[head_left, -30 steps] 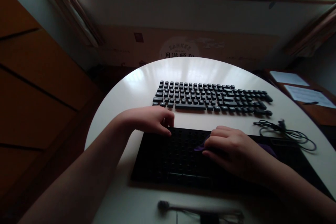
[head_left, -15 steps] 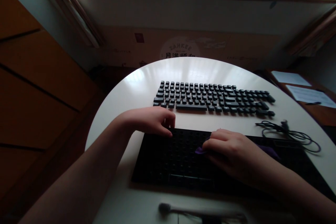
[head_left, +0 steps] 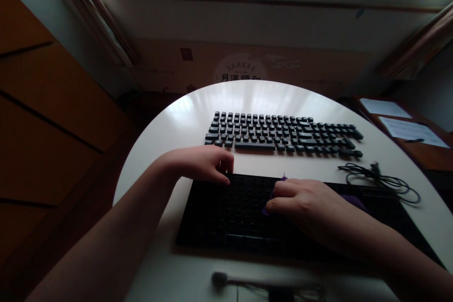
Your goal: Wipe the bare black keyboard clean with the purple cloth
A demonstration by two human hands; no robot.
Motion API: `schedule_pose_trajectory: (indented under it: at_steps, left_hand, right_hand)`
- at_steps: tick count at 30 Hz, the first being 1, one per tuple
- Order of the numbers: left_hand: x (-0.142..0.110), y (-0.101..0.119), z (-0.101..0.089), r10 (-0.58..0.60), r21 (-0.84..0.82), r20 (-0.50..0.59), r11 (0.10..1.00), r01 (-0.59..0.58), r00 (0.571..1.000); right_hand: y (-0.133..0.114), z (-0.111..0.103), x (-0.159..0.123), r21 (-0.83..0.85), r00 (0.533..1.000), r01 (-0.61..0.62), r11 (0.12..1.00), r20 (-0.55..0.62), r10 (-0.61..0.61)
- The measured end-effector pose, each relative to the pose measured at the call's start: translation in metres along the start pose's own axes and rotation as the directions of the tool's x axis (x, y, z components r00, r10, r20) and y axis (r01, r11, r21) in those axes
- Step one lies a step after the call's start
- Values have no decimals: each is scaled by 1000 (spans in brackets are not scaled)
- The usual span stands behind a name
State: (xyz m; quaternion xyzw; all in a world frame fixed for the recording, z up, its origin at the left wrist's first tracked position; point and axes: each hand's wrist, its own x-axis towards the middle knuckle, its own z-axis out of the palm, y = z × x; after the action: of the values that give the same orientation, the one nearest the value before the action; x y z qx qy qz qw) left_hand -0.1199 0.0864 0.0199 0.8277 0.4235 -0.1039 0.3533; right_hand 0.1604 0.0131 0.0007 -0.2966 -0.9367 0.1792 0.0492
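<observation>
A black keyboard (head_left: 226, 212) with its keycaps off lies on the white round table (head_left: 148, 151). My left hand (head_left: 208, 163) grips its far edge toward the left, thumb on top and curled fingers behind. My right hand (head_left: 304, 200) is closed around a purple cloth (head_left: 271, 196) and presses it onto the middle of the keyboard. Another part of the cloth shows past the wrist. Beyond the keyboard, the loose black keycaps (head_left: 255, 145) lie in rows in a keyboard layout.
A coiled black cable (head_left: 384, 179) lies to the right behind the keyboard. Near the front edge is a brush with dark bristles (head_left: 220, 278), beside a dark thing I cannot make out. Papers (head_left: 412, 130) and a pen (head_left: 414, 140) rest on a brown surface at right.
My right hand has shifted slightly left and nearer to me with the cloth, whose corner now sticks up behind the fingers. My left hand stays at the keyboard's edge.
</observation>
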Motion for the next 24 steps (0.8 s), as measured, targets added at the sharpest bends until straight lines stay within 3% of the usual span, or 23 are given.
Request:
schedule_pose_trajectory:
  at_steps: [6,10,18,24]
  left_hand:
    - [1,-1,0,9,-6,7,1000,-9,1000]
    - [0,0,0,16,-1,5,1000,-16,1000]
    - [0,1,-1,22,6,9,1000,-22,1000]
    - [0,0,-1,7,4,7,1000,-7,1000]
  right_hand:
    - [1,5,-3,-42,995,-49,998,-88,45]
    - [3,5,-4,-82,992,-111,991,-76,104]
    - [0,6,-2,-3,998,3,1000,-64,-3]
    - [9,-1,-12,140,985,47,989,-170,-22]
